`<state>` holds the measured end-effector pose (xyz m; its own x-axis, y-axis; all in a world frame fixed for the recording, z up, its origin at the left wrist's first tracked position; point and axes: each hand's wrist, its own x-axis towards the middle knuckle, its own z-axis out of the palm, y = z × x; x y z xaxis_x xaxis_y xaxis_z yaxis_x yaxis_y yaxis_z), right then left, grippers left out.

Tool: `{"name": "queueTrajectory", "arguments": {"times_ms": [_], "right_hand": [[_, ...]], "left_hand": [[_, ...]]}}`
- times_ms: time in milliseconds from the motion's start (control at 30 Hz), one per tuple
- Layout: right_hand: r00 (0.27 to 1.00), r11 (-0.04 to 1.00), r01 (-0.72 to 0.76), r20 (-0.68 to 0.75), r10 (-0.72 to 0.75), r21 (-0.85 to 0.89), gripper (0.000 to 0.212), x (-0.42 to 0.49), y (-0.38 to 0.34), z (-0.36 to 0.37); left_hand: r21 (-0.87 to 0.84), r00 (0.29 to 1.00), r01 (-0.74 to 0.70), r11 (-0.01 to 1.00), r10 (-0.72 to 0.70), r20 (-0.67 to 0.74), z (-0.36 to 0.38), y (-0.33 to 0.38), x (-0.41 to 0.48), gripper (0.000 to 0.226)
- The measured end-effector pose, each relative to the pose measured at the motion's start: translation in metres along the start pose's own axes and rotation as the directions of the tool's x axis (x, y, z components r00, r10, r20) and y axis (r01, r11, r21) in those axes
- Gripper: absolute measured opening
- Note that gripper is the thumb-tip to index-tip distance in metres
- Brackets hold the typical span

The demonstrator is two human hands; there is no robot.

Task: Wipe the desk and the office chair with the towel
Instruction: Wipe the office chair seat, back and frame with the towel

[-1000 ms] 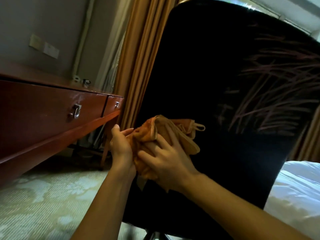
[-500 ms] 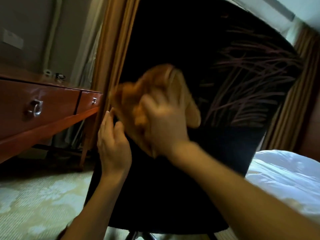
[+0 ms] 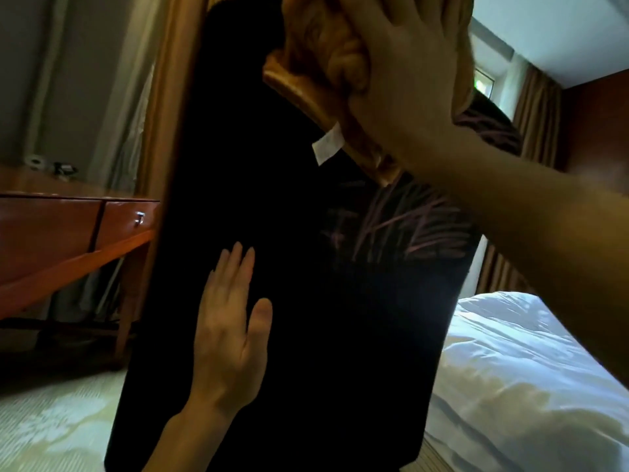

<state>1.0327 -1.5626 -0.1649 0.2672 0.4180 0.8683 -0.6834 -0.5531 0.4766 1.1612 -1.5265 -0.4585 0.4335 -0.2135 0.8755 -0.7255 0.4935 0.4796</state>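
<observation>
Four fingers (image 3: 235, 267) of my left hand (image 3: 228, 328) lie straight and close together, flat on the black back of the chair (image 3: 272, 199). The thumb sticks out to the side. This hand holds nothing. It only keeps the chair from turning, I think.

Up high, the fingers (image 3: 384, 22) of my right hand (image 3: 401, 80) look straight and a bit spread. They push the orange towel (image 3: 323, 63) onto the top part of the chair back. The fingertips go off the top of the picture, so I cannot see their ends. Part of the towel is bunched up next to my palm, and a little white tag (image 3: 328, 148) hangs from its lower edge.

To wipe well, I should keep my palm flat and push evenly. I should go in long rows from the top down, so no spot gets missed. The pale scratchy marks (image 3: 401, 226) on the right may need more rubbing. My left hand should stay firm so the chair does not roll.

The desk (image 3: 51, 240) is on the left, well apart from the towel.

A second ago both hands held the towel low in front of the chair. Half a second ago the towel was near the middle, and my left hand was at the chair's left edge. Now the towel is at the top and my left hand lies flat farther in.
</observation>
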Motion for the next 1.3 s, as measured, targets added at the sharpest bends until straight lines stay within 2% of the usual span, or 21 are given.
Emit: {"name": "queueTrajectory", "arguments": {"times_ms": [67, 167, 267, 333, 400, 433, 500, 567, 633, 700, 733, 800, 867, 933, 967, 1033, 1100, 1167, 1233, 1300], "right_hand": [[0.981, 0.993, -0.117, 0.158, 0.113, 0.017, 0.079, -0.003, 0.004, 0.009], [0.949, 0.982, -0.189, 0.258, 0.18, 0.01, 0.081, -0.068, -0.02, 0.023], [0.924, 0.95, -0.199, 0.368, 0.1, 0.242, 0.065, -0.176, -0.064, 0.014], [0.904, 0.942, -0.117, 0.426, -0.03, 0.314, 0.057, -0.238, -0.085, 0.003], [0.894, 0.952, 0.022, 0.421, -0.156, 0.306, 0.058, -0.265, -0.088, -0.005], [0.902, 0.943, 0.039, 0.395, -0.176, 0.33, 0.054, -0.263, -0.084, -0.008], [0.959, 0.927, 0.019, 0.255, -0.123, 0.374, 0.041, -0.237, -0.067, -0.011], [0.993, 0.949, 0.049, 0.085, -0.079, 0.313, 0.048, -0.188, -0.04, -0.01], [0.997, 0.982, 0.044, -0.067, -0.032, 0.185, 0.045, -0.127, -0.011, -0.004], [0.984, 0.994, -0.043, -0.166, 0.059, 0.099, 0.05, -0.068, 0.018, 0.002], [0.984, 0.987, -0.114, -0.126, 0.128, 0.113, 0.052, -0.044, 0.032, 0.006], [0.966, 0.946, -0.258, 0.047, 0.254, 0.195, 0.053, -0.014, 0.048, 0.015], [0.952, 0.941, -0.294, 0.139, 0.273, 0.166, 0.061, -0.014, 0.044, 0.021], [0.964, 0.969, -0.24, 0.131, 0.23, 0.06, 0.077, -0.045, 0.031, 0.023], [0.972, 0.973, -0.219, 0.108, 0.21, 0.079, 0.079, -0.072, 0.02, 0.024], [0.972, 0.957, -0.22, 0.127, 0.198, 0.191, 0.074, -0.146, -0.005, 0.025], [0.956, 0.933, -0.236, 0.236, 0.174, 0.27, 0.063, -0.225, -0.031, 0.021], [0.936, 0.951, -0.109, 0.353, 0.0, 0.29, 0.055, -0.281, -0.05, 0.01], [0.917, 0.95, 0.036, 0.368, -0.155, 0.31, 0.055, -0.296, -0.051, 0.006], [0.957, 0.93, 0.005, 0.268, -0.11, 0.367, 0.052, -0.273, -0.041, 0.002]], "left_hand": [[0.009, 1.0, -0.014, 1.0, 0.015, -0.02, -0.002, -0.006, 0.001, 0.061], [-0.017, 0.998, -0.022, 1.0, 0.021, -0.051, -0.008, -0.007, 0.006, 0.052], [0.034, 0.995, -0.013, 0.999, 0.017, -0.098, -0.013, -0.004, 0.011, 0.046], [0.057, 0.996, -0.013, 0.998, 0.018, -0.087, -0.015, -0.004, 0.012, 0.045], [0.097, 0.996, -0.037, 0.995, 0.044, -0.074, -0.016, -0.005, 0.012, 0.05], [0.119, 0.995, -0.048, 0.992, 0.057, -0.078, -0.016, -0.005, 0.012, 0.051], [0.132, 0.993, -0.033, 0.991, 0.048, -0.112, -0.015, -0.003, 0.012, 0.049], [0.127, 0.986, 0.002, 0.992, 0.019, -0.165, -0.013, 0.0, 0.012, 0.042], [0.102, 0.981, 0.004, 0.995, 0.016, -0.191, -0.009, 0.001, 0.008, 0.038], [0.028, 0.987, -0.009, 1.0, 0.013, -0.161, -0.005, 0.0, 0.004, 0.039], [0.005, 0.99, -0.014, 1.0, 0.015, -0.14, -0.003, -0.002, 0.003, 0.039], [0.001, 0.992, -0.024, 1.0, 0.024, -0.122, -0.002, -0.006, 0.0, 0.04], [0.008, 0.992, -0.035, 0.999, 0.036, -0.124, -0.002, -0.009, -0.001, 0.042], [0.02, 0.992, -0.034, 0.999, 0.036, -0.121, -0.003, -0.009, 0.001, 0.042], [0.038, 0.991, -0.035, 0.999, 0.04, -0.126, -0.004, -0.009, 0.002, 0.04], [0.08, 0.989, -0.027, 0.996, 0.039, -0.143, -0.005, -0.008, 0.004, 0.036], [0.075, 0.989, -0.019, 0.997, 0.03, -0.143, -0.006, -0.007, 0.005, 0.038], [0.064, 0.988, -0.023, 0.998, 0.032, -0.149, -0.008, -0.006, 0.006, 0.041], [0.067, 0.987, -0.024, 0.997, 0.035, -0.158, -0.009, -0.006, 0.006, 0.041], [0.067, 0.986, -0.023, 0.997, 0.033, -0.162, -0.008, -0.005, 0.007, 0.042]]}}
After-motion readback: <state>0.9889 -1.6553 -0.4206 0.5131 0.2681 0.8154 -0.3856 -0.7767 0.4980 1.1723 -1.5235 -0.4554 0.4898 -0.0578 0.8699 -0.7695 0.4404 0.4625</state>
